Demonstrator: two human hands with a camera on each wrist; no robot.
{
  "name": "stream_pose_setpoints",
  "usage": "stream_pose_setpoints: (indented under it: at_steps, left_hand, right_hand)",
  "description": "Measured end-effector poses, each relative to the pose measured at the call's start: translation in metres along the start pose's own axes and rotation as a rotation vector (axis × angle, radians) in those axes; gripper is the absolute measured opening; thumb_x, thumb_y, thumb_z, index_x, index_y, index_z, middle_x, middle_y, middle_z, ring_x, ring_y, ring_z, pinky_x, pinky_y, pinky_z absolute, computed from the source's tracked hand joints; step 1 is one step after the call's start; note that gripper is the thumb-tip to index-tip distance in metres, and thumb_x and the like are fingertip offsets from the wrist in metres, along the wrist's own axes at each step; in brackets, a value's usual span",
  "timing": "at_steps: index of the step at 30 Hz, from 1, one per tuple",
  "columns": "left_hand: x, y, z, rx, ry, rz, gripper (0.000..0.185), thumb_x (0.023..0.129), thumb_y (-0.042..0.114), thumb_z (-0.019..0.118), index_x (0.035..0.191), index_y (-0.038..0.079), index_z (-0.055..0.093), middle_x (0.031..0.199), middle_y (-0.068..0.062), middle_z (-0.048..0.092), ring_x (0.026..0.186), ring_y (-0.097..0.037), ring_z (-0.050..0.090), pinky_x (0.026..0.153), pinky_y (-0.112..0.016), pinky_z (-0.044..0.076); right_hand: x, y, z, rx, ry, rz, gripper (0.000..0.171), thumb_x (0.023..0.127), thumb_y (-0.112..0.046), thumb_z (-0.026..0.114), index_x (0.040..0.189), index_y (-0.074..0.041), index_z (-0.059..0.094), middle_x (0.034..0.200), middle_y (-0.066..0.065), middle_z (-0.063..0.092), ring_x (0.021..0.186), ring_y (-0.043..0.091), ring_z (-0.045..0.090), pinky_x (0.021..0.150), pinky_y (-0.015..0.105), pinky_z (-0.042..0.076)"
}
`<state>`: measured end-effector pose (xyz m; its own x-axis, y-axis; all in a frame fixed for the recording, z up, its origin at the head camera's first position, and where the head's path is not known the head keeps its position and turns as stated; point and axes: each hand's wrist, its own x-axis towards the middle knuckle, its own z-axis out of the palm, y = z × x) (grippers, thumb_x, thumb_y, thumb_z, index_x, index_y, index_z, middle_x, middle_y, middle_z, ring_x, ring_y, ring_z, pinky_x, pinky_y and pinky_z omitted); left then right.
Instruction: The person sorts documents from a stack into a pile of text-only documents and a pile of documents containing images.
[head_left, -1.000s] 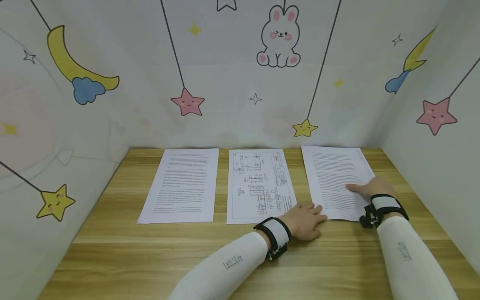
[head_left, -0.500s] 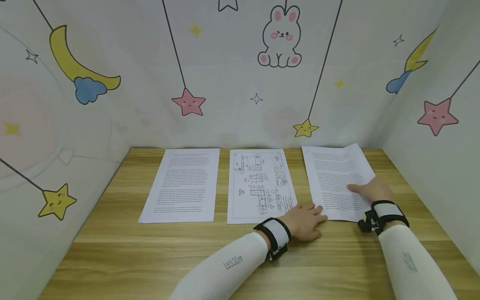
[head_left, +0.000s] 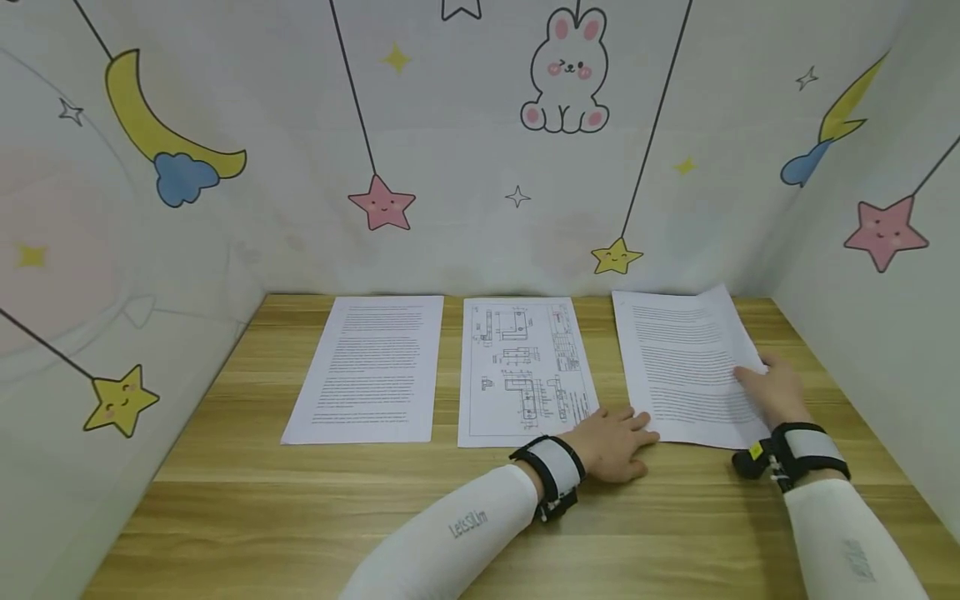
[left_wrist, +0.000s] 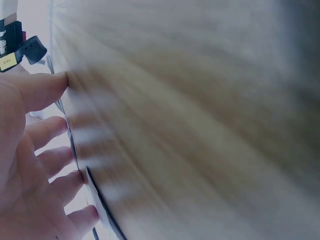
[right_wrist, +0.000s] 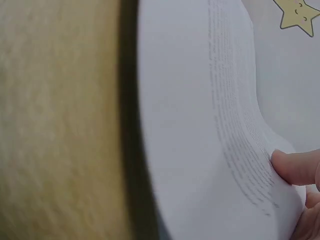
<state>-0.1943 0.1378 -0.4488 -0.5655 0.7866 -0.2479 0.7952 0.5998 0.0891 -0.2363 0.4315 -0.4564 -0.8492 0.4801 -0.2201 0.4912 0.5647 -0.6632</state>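
At the right, a printed text sheet has its upper right corner raised and its lower right edge curving off the wood. My right hand pinches its right edge, thumb on the print and fingers underneath; the right wrist view shows the thumb on the bowed paper. My left hand lies flat with fingers spread, fingertips at that sheet's lower left corner. It also overlaps the lower right corner of a sheet with a technical drawing. In the left wrist view the left hand's fingers reach paper edges.
Another printed text sheet lies flat at the left of the wooden table. A cartoon-printed backdrop rises behind the table and along both sides.
My right hand has moved right to the sheet's edge and now holds it there. The sheet's upper right corner has lifted and its lower right edge bows up. The left hand stays put.
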Motion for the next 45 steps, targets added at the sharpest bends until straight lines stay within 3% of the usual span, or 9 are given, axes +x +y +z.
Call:
stream_pose_setpoints:
  at_steps: [3, 6, 13, 18, 22, 25, 32, 39, 45]
  left_hand:
    - [-0.001, 0.0, -0.001, -0.014, 0.009, 0.0, 0.053, 0.1, 0.05, 0.047, 0.152, 0.038, 0.038, 0.164, 0.013, 0.027, 0.154, -0.011, 0.022, 0.124, -0.034, 0.025]
    - [0.0, -0.001, 0.001, -0.062, 0.025, -0.005, 0.053, 0.1, 0.05, 0.049, 0.151, 0.036, 0.04, 0.163, 0.011, 0.029, 0.153, -0.011, 0.024, 0.124, -0.034, 0.025]
    - [0.003, -0.012, 0.001, -0.33, 0.139, -0.033, 0.056, 0.101, 0.041, 0.05, 0.152, 0.021, 0.041, 0.159, 0.002, 0.039, 0.142, -0.007, 0.043, 0.116, -0.022, 0.036]
    - [0.001, -0.024, -0.005, -0.577, 0.258, -0.115, 0.063, 0.101, 0.04, 0.051, 0.155, 0.012, 0.034, 0.149, -0.002, 0.053, 0.118, -0.01, 0.063, 0.098, -0.021, 0.051]
    - [-0.002, -0.038, -0.009, -0.819, 0.338, -0.185, 0.068, 0.102, 0.043, 0.049, 0.156, 0.009, 0.029, 0.145, -0.009, 0.056, 0.116, -0.016, 0.066, 0.095, -0.027, 0.053]
    - [-0.007, -0.049, -0.012, -1.016, 0.351, -0.243, 0.07, 0.102, 0.048, 0.045, 0.157, 0.01, 0.026, 0.147, -0.012, 0.055, 0.129, -0.021, 0.059, 0.104, -0.032, 0.049]
    - [-0.015, -0.071, -0.018, -1.474, 0.384, -0.326, 0.077, 0.101, 0.047, 0.05, 0.159, 0.01, 0.018, 0.146, -0.018, 0.053, 0.123, -0.026, 0.062, 0.097, -0.04, 0.055]
    - [-0.029, -0.09, -0.008, -1.574, 0.471, -0.363, 0.05, 0.102, 0.04, 0.052, 0.143, 0.014, 0.043, 0.114, -0.008, 0.069, 0.095, -0.016, 0.07, 0.076, -0.031, 0.056]
    - [-0.035, -0.111, -0.008, -1.526, 0.583, -0.368, 0.034, 0.104, 0.034, 0.049, 0.134, 0.018, 0.053, 0.108, -0.003, 0.071, 0.088, -0.012, 0.07, 0.076, -0.025, 0.054]
  right_hand:
    - [0.002, 0.007, -0.005, 0.052, -0.005, 0.009, 0.063, 0.103, -0.029, 0.042, 0.153, 0.005, 0.026, 0.145, 0.033, 0.041, 0.106, 0.035, 0.054, 0.081, 0.044, 0.049]
    - [0.0, 0.01, -0.009, 0.1, -0.001, 0.005, 0.065, 0.103, -0.034, 0.041, 0.154, 0.003, 0.026, 0.14, 0.028, 0.046, 0.09, 0.019, 0.055, 0.066, 0.028, 0.045]
    - [-0.007, 0.002, -0.016, 0.208, 0.016, 0.042, 0.065, 0.101, -0.044, 0.045, 0.152, -0.005, 0.034, 0.113, 0.003, 0.054, 0.078, 0.006, 0.054, 0.064, 0.027, 0.05]
    - [-0.014, -0.006, -0.019, 0.288, 0.004, 0.062, 0.07, 0.1, -0.046, 0.048, 0.156, -0.008, 0.03, 0.106, -0.009, 0.051, 0.083, 0.004, 0.052, 0.066, 0.025, 0.049]
    - [-0.022, -0.018, -0.014, 0.379, -0.01, 0.066, 0.071, 0.101, -0.045, 0.048, 0.158, -0.009, 0.025, 0.104, -0.014, 0.049, 0.087, 0.002, 0.052, 0.067, 0.019, 0.049]
    - [-0.03, -0.029, -0.006, 0.405, -0.018, 0.035, 0.07, 0.102, -0.043, 0.047, 0.157, -0.006, 0.026, 0.104, -0.013, 0.049, 0.089, 0.002, 0.052, 0.067, 0.017, 0.05]
    - [-0.053, -0.056, 0.014, 0.438, -0.052, -0.048, 0.071, 0.102, -0.044, 0.046, 0.156, -0.004, 0.024, 0.116, -0.005, 0.051, 0.091, 0.001, 0.054, 0.069, 0.015, 0.051]
    - [-0.078, -0.085, 0.051, 0.483, -0.082, -0.129, 0.06, 0.105, -0.037, 0.044, 0.153, -0.004, 0.03, 0.116, -0.002, 0.056, 0.087, -0.002, 0.059, 0.07, 0.015, 0.053]
    - [-0.086, -0.107, 0.068, 0.441, -0.084, -0.193, 0.056, 0.106, -0.035, 0.04, 0.154, -0.006, 0.03, 0.127, 0.009, 0.056, 0.085, -0.001, 0.059, 0.071, 0.016, 0.051]
